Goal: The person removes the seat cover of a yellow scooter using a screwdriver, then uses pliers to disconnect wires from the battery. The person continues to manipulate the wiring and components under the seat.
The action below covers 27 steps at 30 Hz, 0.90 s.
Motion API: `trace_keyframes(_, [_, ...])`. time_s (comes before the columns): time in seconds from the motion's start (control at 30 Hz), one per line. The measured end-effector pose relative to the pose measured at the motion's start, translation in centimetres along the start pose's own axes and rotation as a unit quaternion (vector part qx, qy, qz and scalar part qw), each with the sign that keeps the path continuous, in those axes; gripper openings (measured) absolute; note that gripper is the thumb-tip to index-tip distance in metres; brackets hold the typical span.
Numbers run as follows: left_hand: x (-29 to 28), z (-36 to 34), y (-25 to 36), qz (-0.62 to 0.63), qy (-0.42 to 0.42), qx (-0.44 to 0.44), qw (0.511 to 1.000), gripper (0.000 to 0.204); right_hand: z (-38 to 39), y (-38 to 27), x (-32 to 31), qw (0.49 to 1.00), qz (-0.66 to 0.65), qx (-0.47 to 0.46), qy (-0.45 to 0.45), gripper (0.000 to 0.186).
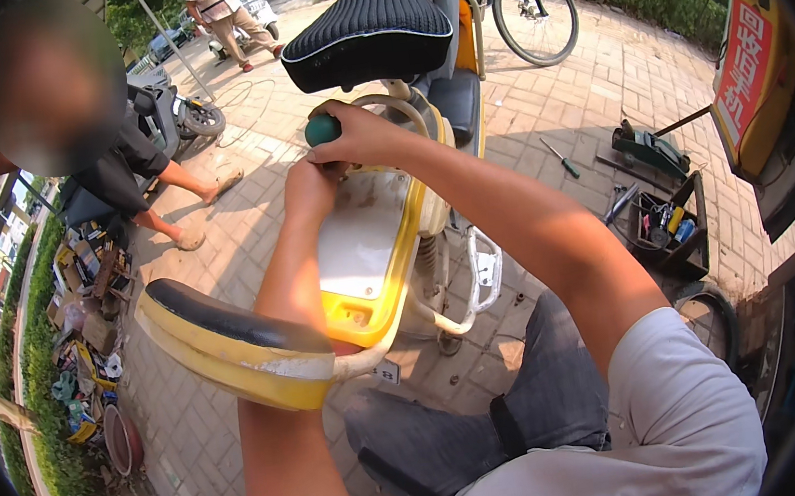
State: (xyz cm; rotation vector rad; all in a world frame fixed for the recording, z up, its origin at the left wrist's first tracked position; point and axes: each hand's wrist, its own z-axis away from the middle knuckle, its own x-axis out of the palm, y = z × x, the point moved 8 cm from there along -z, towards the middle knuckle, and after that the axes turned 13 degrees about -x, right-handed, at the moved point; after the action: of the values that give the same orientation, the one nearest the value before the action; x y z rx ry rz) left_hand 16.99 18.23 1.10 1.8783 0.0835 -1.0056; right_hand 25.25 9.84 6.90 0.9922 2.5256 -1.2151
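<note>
My right hand (359,136) is closed round a tool with a dark green rounded handle (321,130); only the handle's end shows, so its kind is hidden. Just beneath it, my left hand (310,183) is closed, its fingers covered by the right hand and wrist. Both hands are over the open rear body of a yellow and white electric scooter (359,252), below its raised black seat (375,32). My left forearm passes under the scooter's padded yellow and black backrest (233,338).
On the paving to the right lie a screwdriver (562,158), a green power tool (649,152) and a black toolbox (672,229). A person in dark clothes (113,166) sits at the left beside piled parts (86,329). A bicycle (535,11) stands behind.
</note>
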Motion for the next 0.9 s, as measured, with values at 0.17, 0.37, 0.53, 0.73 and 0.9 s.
trace_keyframes(0.17, [0.2, 0.0, 0.6, -0.048, -0.024, 0.004, 0.999, 0.024, 0.6, -0.6, -1.4, 0.998, -0.003, 0.017, 0.058, 0.063])
trace_keyframes(0.37, [-0.2, 0.8, 1.2, -0.11, -0.063, 0.014, 0.992, 0.028, 2.2, -0.8, -3.1, 0.987, -0.033, 0.024, 0.154, 0.06])
trace_keyframes(0.53, [-0.3, 1.0, 1.8, -0.069, -0.069, 0.028, 0.995, 0.03, 3.4, 1.2, -4.2, 0.991, 0.04, 0.123, 0.018, 0.049])
trace_keyframes(0.73, [0.4, 1.1, 1.4, -0.1, -0.082, 0.012, 0.991, 0.029, 2.0, 2.6, -2.2, 0.971, 0.116, 0.184, -0.1, 0.054])
trace_keyframes(0.9, [-0.5, 0.9, 0.3, -0.106, -0.066, -0.001, 0.992, 0.03, 0.9, 1.0, -0.1, 0.956, 0.097, 0.217, -0.173, 0.062])
